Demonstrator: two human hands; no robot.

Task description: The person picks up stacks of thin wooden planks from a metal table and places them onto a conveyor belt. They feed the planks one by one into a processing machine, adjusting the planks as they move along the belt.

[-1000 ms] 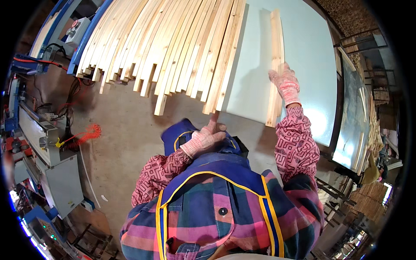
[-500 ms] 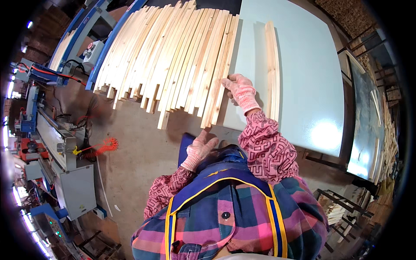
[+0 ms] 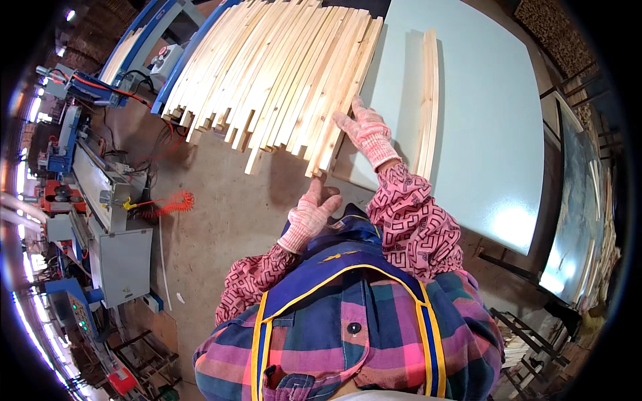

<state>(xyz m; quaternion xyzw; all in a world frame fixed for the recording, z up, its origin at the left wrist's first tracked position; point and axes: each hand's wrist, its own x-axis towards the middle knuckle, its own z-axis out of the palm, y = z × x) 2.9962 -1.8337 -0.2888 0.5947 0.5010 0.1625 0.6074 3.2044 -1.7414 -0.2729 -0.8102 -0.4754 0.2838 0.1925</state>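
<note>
A wide row of long, pale yellow, square-edged wooden strips [image 3: 267, 80] is seen at the far left, laid side by side, with the near ends reaching over open floor [image 3: 221, 194]. Most of the laying together seems to be done. What is left, as it may be judged, is the evening of the near ends, which stand at different lengths, and one separate long wooden strip with a brownish streak [image 3: 429, 93]. This one is lain apart, to the right of the row, on the smooth pale blue-grey table [image 3: 481, 134], and is touched by no hand.

The strips look dry, clean and planed. Small dark knots are shown on several of them, and narrow gaps are seen between some. They appear slightly curved, which is probably caused by the lens.

The right hand in a pinkish-white knitted glove [image 3: 368, 137] is placed at the right edge of the row, with thumb and fingers spread; whether the outermost strip is pinched cannot be told. By the left hand in a similar glove [image 3: 310, 217], nothing is gripped: its forefinger is stretched to a near strip end, apparently touching, and its thumb is held apart.
</note>
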